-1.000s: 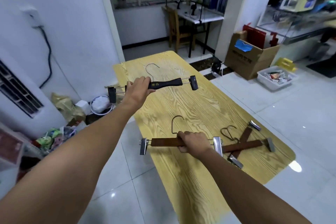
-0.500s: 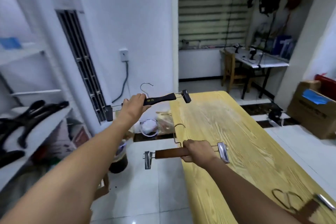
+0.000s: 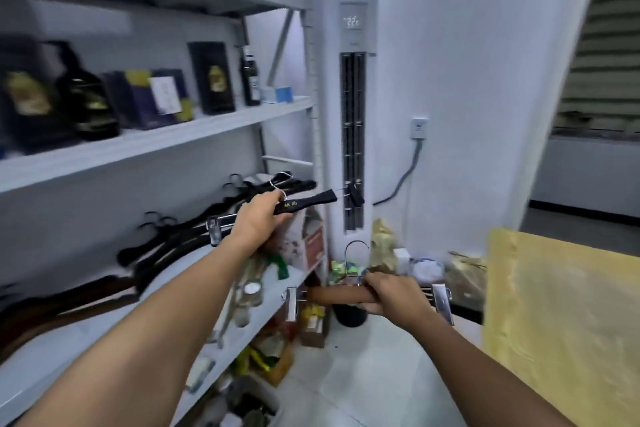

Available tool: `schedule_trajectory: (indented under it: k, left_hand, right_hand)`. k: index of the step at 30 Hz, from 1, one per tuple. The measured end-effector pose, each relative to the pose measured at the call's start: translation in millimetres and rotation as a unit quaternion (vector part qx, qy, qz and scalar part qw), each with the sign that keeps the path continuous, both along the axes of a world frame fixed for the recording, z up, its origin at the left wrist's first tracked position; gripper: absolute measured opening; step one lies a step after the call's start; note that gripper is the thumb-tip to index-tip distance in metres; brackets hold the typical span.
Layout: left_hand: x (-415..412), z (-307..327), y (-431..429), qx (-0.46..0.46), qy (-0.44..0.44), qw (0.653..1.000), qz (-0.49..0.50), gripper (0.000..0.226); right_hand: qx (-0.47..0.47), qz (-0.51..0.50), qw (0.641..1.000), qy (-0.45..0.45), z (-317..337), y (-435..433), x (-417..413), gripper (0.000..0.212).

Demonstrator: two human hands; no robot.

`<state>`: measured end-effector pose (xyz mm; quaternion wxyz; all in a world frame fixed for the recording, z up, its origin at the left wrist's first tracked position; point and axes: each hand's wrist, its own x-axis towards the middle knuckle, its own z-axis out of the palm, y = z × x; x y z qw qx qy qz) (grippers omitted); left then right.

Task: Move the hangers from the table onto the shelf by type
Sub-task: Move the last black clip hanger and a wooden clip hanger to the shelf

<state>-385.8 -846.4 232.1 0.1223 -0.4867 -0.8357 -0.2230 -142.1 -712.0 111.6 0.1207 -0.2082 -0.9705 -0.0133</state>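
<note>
My left hand [image 3: 260, 218] grips a black clip hanger [image 3: 311, 202] by its bar, held out over the white shelf [image 3: 104, 319]. Several black hangers [image 3: 194, 229] lie in a pile on that shelf, with dark brown hangers [image 3: 52, 308] nearer me on the left. My right hand [image 3: 394, 293] holds a brown wooden clip hanger [image 3: 336, 295] level, lower down, in front of the shelf's end and above the floor. The wooden table [image 3: 568, 315] shows only at the right edge.
A tall white air conditioner [image 3: 348, 107] stands past the shelf's end. Bottles and boxes [image 3: 207, 80] fill the shelf above. Bags and clutter [image 3: 408, 263] cover the floor by the wall; jars and packets [image 3: 252, 291] sit on the shelf's right end.
The view has swung left from the table to the shelf. Both hands, each still holding its hanger, have come close to the shelf; the black hanger is now over the black pile.
</note>
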Motion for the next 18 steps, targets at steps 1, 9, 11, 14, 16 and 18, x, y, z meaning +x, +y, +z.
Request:
schedule_trajectory:
  k: [1, 9, 11, 14, 16, 18]
  left_hand:
    - [-10.4, -0.4, -22.4, -0.007, -0.002, 1.0, 0.028, 0.032]
    - [-60.6, -16.5, -191.5, -0.017, -0.026, 0.978, 0.204, 0.028]
    - [-65.4, -20.2, -229.6, -0.024, -0.036, 0.97, 0.24, 0.028]
    - [-71.2, -26.4, -280.4, -0.016, -0.036, 0.957, 0.288, 0.028]
    - [-73.1, -29.4, -310.7, -0.01, -0.03, 0.946, 0.322, 0.027]
    - [-75.5, -30.9, -337.0, -0.012, -0.026, 0.937, 0.347, 0.028]
  right_hand:
    - [-0.002, 0.028, 1.0, 0.0, -1.9, -8.1, -15.3, 0.042]
    - [-0.02, 0.213, 0.977, -0.006, -9.9, -97.0, -121.6, 0.038]
    - [-0.016, 0.249, 0.968, -0.01, -11.7, -122.5, -144.3, 0.039]
    - [-0.01, 0.298, 0.954, -0.013, -15.2, -159.8, -172.9, 0.04]
    - [-0.002, 0.326, 0.945, -0.012, -17.3, -182.2, -189.3, 0.042]
    - [0.013, 0.346, 0.938, -0.01, -16.7, -201.0, -201.8, 0.044]
